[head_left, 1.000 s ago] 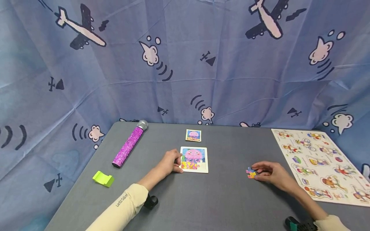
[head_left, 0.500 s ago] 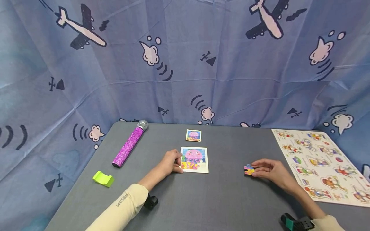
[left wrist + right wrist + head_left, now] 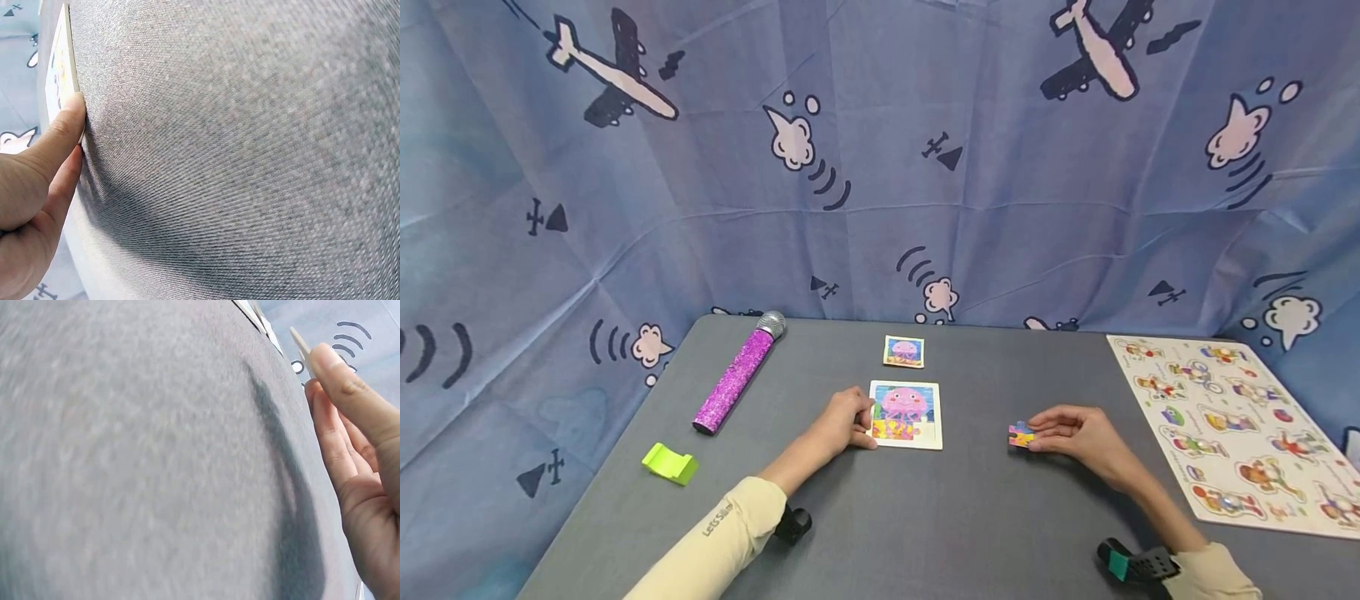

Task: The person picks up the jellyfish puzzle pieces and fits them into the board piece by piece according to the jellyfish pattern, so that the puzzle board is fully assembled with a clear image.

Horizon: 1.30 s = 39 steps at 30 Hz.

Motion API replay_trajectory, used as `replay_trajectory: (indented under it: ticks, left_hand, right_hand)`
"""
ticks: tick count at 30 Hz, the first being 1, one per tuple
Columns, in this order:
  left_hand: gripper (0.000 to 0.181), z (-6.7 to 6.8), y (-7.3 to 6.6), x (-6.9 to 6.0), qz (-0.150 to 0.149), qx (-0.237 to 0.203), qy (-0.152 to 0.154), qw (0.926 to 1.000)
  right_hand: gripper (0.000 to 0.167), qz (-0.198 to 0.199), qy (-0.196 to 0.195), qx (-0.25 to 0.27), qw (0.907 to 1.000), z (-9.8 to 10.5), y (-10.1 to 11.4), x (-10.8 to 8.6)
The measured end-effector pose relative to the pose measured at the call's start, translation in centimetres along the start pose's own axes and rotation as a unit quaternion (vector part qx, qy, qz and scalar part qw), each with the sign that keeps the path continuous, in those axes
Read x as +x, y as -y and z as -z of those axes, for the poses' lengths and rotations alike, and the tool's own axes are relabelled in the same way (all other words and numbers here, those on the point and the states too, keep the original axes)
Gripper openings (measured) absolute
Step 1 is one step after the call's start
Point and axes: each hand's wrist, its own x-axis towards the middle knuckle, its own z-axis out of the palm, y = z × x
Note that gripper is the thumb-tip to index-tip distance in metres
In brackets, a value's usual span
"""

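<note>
Between thumb and fingers my right hand (image 3: 1078, 437) pinches a jigsaw puzzle piece (image 3: 1019, 434) in pink, yellow and blue. In the right wrist view the jigsaw puzzle piece (image 3: 301, 347) appears edge-on, raised off the tabletop. My left hand (image 3: 841, 423) grips the left edge of a white-framed jigsaw puzzle board (image 3: 933, 417) with a pink jellyfish picture. A bare white gap shows at its lower right. The left wrist view has the thumb (image 3: 62, 128) on the board's edge. Just behind the board lies a small jellyfish picture card (image 3: 903, 352).
A glittery purple microphone (image 3: 736, 379) lies at the left, with a lime-green plastic block (image 3: 669, 464) nearer the front. A large cream board of cartoon figures (image 3: 1247, 433) covers the right side. A blue patterned curtain (image 3: 865, 150) hangs behind the grey table (image 3: 940, 517).
My right hand has lifted the jigsaw puzzle piece and carried it left toward the board, with the piece turned a little. The left hand stays on the board's edge.
</note>
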Motion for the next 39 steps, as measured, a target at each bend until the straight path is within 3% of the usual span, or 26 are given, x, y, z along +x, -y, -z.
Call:
replay_trajectory:
  ticks: [11, 18, 25, 39]
  left_hand:
    - [0.037, 0.0, 0.3, 0.1, -0.024, 0.012, -0.007, 0.9996]
    - [0.035, -0.1, 0.1, 0.1, -0.011, -0.001, -0.003, 0.9999]
    - [0.036, -0.1, 0.1, 0.0, -0.018, 0.004, -0.007, 0.9998]
    - [0.035, 0.0, -0.1, 0.0, -0.013, 0.007, -0.008, 0.9999]
  right_hand:
    - [0.034, 0.011, 0.009, 0.006, 0.9999, -2.3, 0.1, 1.9]
    - [0.034, 0.025, 0.029, 0.026, 0.9989, -4.1, 0.0, 3.1]
    - [0.036, 0.021, 0.045, 0.052, 0.9974, -5.5, 0.1, 3.9]
    - [0.036, 0.019, 0.053, 0.079, 0.9953, -7.3, 0.5, 4.9]
